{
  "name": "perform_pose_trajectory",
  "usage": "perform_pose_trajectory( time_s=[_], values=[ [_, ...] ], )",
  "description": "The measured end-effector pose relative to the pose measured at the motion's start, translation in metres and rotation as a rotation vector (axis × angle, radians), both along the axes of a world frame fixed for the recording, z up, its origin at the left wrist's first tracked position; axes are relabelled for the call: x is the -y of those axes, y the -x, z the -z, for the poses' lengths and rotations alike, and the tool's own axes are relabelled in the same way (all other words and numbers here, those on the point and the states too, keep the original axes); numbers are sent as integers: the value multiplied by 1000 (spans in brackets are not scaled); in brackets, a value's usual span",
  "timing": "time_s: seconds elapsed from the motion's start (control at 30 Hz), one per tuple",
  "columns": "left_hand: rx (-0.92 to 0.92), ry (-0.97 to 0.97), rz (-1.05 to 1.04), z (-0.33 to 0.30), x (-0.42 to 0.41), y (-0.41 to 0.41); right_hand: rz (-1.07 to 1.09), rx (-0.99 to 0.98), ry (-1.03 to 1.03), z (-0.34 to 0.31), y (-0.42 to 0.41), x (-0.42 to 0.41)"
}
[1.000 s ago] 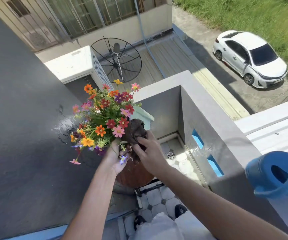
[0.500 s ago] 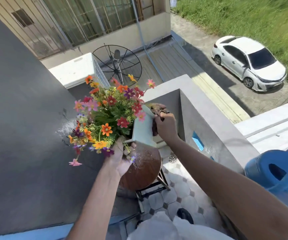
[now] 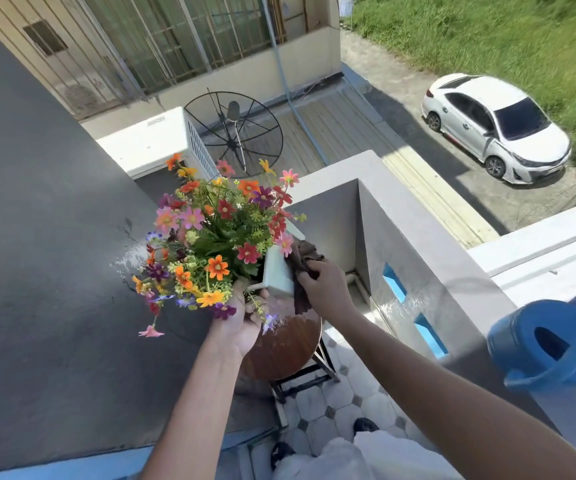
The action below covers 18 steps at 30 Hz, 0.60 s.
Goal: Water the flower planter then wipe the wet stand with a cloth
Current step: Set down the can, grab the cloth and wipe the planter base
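Note:
A pale rectangular flower planter (image 3: 278,274) full of orange, pink and red flowers (image 3: 217,233) is lifted and tilted above a round brown stand (image 3: 286,348). My left hand (image 3: 241,323) grips the planter from below, among the stems. My right hand (image 3: 321,289) is shut on a dark brown cloth (image 3: 302,268), pressed against the planter's right side just above the stand top. The stand's wooden top glistens with water near the planter. Its metal legs (image 3: 314,370) show beneath.
A blue watering can (image 3: 553,344) sits on the grey balcony wall (image 3: 428,244) at the right. A dark grey wall (image 3: 47,271) with a wet patch runs along the left. Tiled floor (image 3: 331,403) and my shoes lie below. A white car and satellite dish sit far below.
The planter has been lifted and tilted off the stand, exposing the wet top. My right hand with the cloth went to the planter's far side, then came back lower against its right side.

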<state>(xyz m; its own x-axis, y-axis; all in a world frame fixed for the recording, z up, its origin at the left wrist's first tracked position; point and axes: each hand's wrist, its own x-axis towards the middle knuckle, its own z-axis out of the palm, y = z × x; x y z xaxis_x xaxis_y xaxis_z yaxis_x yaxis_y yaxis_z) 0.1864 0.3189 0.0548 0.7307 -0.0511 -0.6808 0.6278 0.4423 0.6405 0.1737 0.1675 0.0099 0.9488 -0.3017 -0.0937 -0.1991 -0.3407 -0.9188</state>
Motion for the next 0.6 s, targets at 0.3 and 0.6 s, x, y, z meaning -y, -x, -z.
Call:
perform_pose_trajectory(
  time_s=[0.3,0.6],
  values=[
    [-5,-98,-90,0,10,1,-19,182,-163,-46,-8,-21],
    [5,130,-33,-20,1,-1,63,-58,-43,15,5,1]
  ],
)
